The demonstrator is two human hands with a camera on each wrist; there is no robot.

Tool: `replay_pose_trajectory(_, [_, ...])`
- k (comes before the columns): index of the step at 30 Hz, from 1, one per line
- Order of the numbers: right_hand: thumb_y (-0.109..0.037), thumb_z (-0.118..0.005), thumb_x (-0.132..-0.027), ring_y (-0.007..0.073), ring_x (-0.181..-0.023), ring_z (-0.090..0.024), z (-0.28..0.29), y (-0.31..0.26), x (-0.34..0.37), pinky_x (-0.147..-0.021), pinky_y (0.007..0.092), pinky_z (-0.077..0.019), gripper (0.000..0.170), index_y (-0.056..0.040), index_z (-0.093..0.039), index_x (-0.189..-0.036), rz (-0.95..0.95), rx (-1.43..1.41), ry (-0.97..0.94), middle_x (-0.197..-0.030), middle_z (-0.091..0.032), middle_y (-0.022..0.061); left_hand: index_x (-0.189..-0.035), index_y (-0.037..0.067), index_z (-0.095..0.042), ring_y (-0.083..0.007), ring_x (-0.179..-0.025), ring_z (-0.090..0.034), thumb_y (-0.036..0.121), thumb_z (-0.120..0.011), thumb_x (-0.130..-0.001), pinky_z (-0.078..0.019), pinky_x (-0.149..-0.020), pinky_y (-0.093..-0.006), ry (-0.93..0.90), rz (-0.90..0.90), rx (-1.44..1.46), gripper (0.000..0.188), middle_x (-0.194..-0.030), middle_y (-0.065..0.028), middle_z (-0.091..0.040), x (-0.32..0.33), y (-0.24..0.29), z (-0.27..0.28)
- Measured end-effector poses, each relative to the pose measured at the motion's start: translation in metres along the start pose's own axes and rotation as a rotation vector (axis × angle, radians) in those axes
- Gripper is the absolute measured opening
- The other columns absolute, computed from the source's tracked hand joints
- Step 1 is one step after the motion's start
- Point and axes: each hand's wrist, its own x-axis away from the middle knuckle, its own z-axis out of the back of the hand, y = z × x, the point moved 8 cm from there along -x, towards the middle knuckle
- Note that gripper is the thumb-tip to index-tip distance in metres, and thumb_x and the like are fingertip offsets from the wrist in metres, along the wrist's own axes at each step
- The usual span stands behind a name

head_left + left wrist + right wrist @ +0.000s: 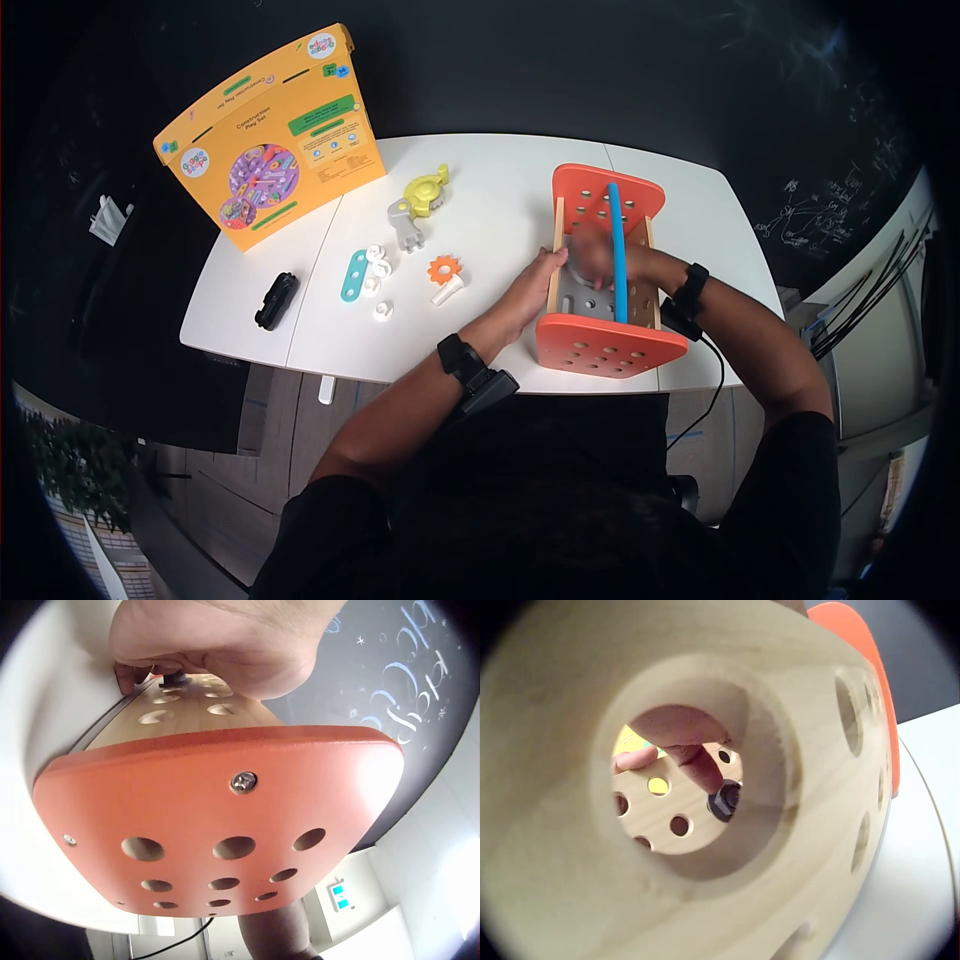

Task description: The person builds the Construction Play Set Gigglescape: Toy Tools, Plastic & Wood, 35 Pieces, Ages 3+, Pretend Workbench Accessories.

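Note:
A toy toolbox [612,351] with orange ends, wooden side panels full of holes and a blue bar handle stands on the table. My left hand [535,290] grips its left side panel, thumb at the top edge. Below that hand, a dark grey bolt head [175,679] sticks out of the panel's outer face, close to the fingers. Reaching under the blue handle [617,255], my right hand [592,255] is blurred inside the box. Through a hole in the near panel, one of its fingers [699,769] touches a dark grey nut [724,801] against the opposite panel; its thumb is hidden.
Left of the toolbox lie a yellow-green and grey toy piece [425,195], an orange gear [444,269], a white bolt [448,291], a teal strip with holes [354,276] and several white pieces [378,268]. A yellow box [270,140] stands behind, and a black object [277,301] lies far left.

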Motion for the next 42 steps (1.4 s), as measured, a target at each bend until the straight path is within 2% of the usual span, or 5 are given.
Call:
replay_pose_trajectory(3, [-0.036, -0.041, -0.108, 0.0169, -0.073, -0.068, -0.004, 0.012, -0.012, -0.06, 0.0332, -0.0564, 0.038, -0.003, -0.059, -0.111, 0.026, -0.031, -0.048, -0.094, -0.065, 0.0086, -0.148, 0.004, -0.042, -0.0197, -0.126, -0.061, 0.06, -0.043, -0.105, -0.0488, -0.108, -0.0352, -0.062, -0.006, -0.003, 0.07, -0.133, -0.0142, -0.058, 0.005, 0.007, -0.007])
replay_pose_trajectory(8, [-0.037, -0.044, -0.106, 0.0167, -0.077, -0.067, -0.004, 0.018, -0.021, -0.061, 0.0331, -0.055, 0.036, -0.0069, -0.051, -0.124, 0.0, 0.028, -0.135, -0.1, -0.065, 0.0083, -0.141, 0.006, -0.046, -0.0184, -0.124, -0.062, 0.06, -0.043, -0.105, -0.0493, -0.106, -0.0349, -0.036, 0.011, -0.004, 0.065, -0.132, -0.0127, -0.059, 0.005, 0.005, -0.006])
replay_pose_trajectory(16, [-0.037, -0.043, -0.105, 0.0168, -0.079, -0.067, -0.004, 0.015, -0.015, -0.063, 0.033, -0.0544, 0.038, -0.0061, -0.055, -0.123, 0.015, 0.011, -0.088, -0.102, -0.065, 0.0076, -0.15, 0.008, -0.048, -0.0185, -0.115, -0.068, 0.062, -0.048, -0.104, -0.0554, -0.097, -0.0355, 0.006, 0.012, -0.015, 0.07, -0.132, -0.0107, -0.064, 0.001, 0.0, 0.001])
replay_pose_trajectory(18, [-0.037, -0.045, -0.103, 0.0171, -0.079, -0.067, -0.003, 0.018, -0.019, -0.064, 0.0335, -0.0543, 0.037, -0.0074, -0.052, -0.125, 0.003, 0.02, -0.121, -0.102, -0.065, 0.0074, -0.144, 0.006, -0.045, -0.0182, -0.124, -0.061, 0.061, -0.044, -0.105, -0.0481, -0.106, -0.035, -0.027, 0.002, -0.028, 0.069, -0.132, -0.0123, -0.059, 0.004, 0.005, -0.004])
replay_pose_trajectory(42, [-0.04, -0.042, -0.108, 0.0127, -0.075, -0.068, -0.008, 0.011, -0.015, -0.061, 0.0284, -0.0535, 0.037, -0.0088, -0.053, -0.125, 0.029, 0.028, -0.193, -0.094, -0.067, 0.0052, -0.144, 0.006, -0.044, -0.0174, -0.125, -0.058, 0.062, -0.041, -0.105, -0.0463, -0.106, -0.0353, -0.033, 0.015, -0.022, 0.068, -0.131, -0.012, -0.058, -0.004, -0.004, -0.002])
